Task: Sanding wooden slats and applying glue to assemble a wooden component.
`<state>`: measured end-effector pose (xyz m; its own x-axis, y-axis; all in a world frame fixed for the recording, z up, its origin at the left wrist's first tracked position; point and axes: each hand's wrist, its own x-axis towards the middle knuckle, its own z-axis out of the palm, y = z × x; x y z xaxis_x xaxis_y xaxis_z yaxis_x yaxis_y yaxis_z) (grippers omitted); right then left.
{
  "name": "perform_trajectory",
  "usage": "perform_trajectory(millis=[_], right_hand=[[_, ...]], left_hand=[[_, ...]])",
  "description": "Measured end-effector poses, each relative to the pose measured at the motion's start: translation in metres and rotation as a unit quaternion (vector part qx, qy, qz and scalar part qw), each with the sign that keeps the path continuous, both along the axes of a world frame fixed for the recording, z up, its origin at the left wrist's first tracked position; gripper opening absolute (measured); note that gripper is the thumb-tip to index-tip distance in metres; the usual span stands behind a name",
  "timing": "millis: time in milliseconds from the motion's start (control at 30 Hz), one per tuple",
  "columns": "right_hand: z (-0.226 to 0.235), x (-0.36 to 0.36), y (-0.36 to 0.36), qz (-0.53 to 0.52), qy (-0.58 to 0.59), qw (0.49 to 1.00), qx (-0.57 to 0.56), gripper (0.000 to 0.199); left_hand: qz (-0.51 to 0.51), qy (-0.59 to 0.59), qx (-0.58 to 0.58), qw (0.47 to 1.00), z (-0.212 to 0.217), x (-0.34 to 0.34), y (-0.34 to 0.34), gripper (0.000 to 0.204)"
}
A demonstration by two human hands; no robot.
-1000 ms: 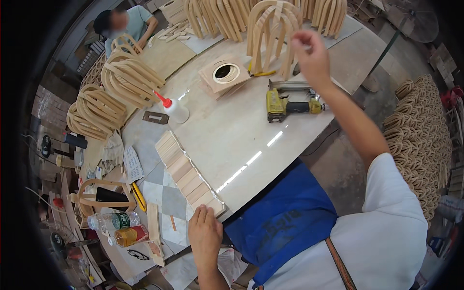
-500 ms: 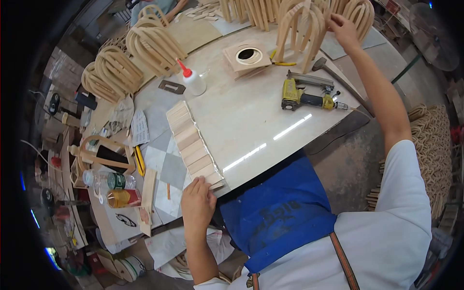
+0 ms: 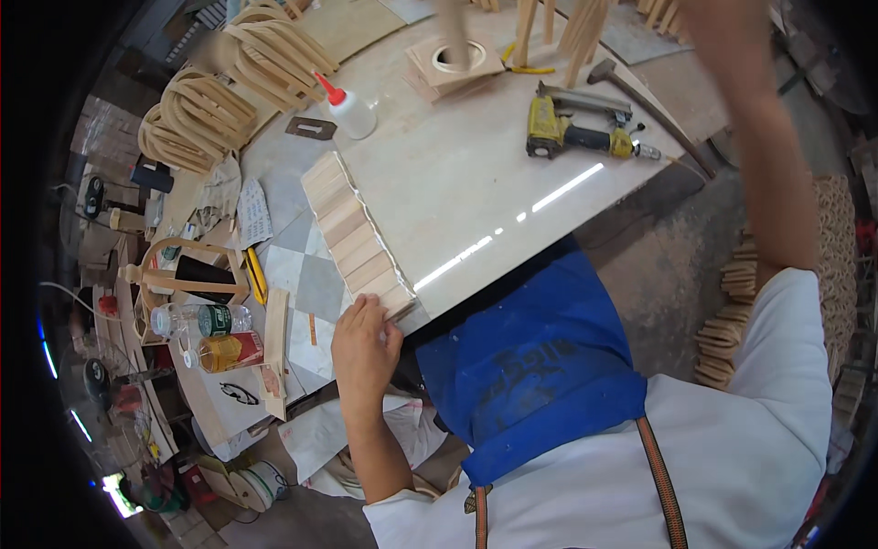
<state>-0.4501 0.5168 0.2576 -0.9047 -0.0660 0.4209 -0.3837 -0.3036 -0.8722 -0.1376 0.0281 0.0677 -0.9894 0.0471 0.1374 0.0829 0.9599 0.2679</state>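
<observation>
My left hand [image 3: 364,352] is closed on the near end of a row of thin wooden slats [image 3: 352,233] lying on the worktable. A wavy white bead, looking like glue, runs along the slats' right edge. My right hand [image 3: 727,37] is smeared by motion at the upper right, and its fingers cannot be made out. A blurred wooden bar [image 3: 450,27] crosses in front of a stack of square wooden plates with a round hole [image 3: 422,73]; what holds it does not show. Bent wooden arches [image 3: 585,37] stand on the far side, nearest my right hand.
A white glue bottle with a red tip [image 3: 352,114] stands behind the slats. On the right lie a yellow nail gun [image 3: 576,128] with its hose and a hammer [image 3: 640,101]. More arches [image 3: 274,59], plastic bottles [image 3: 224,352] and a yellow cutter knife [image 3: 256,276] are at the left.
My right hand has moved away from the standing arches, up and rightward in the picture. A blurred wooden bar has appeared over the square plates. My left hand stays at the slats' end.
</observation>
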Motion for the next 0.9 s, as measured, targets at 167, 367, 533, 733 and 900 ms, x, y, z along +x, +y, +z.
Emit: perform_trajectory(millis=[167, 367, 533, 733, 900], right_hand=[[-0.091, 0.122, -0.167, -0.083, 0.076, 0.944, 0.31, 0.03], [-0.133, 0.162, -0.208, -0.012, -0.005, 0.97, 0.241, 0.034], [-0.138, 0.168, -0.212, 0.024, 0.023, 0.977, 0.21, 0.033], [-0.183, 0.206, -0.17, 0.059, -0.044, 0.971, 0.227, 0.035], [-0.209, 0.251, -0.173, 0.147, -0.149, 0.952, 0.222, 0.042]], left_hand=[[0.006, -0.012, 0.003, 1.0, 0.0, 0.002, -0.004, 0.022], [0.008, -0.011, 0.008, 1.0, -0.004, 0.004, -0.002, 0.022], [0.002, 0.058, 0.004, 0.998, 0.009, 0.01, 0.009, 0.026], [0.067, 0.09, 0.231, 0.967, 0.007, 0.019, 0.046, 0.031], [0.064, 0.001, 0.522, 0.85, -0.019, 0.003, 0.114, 0.027]])
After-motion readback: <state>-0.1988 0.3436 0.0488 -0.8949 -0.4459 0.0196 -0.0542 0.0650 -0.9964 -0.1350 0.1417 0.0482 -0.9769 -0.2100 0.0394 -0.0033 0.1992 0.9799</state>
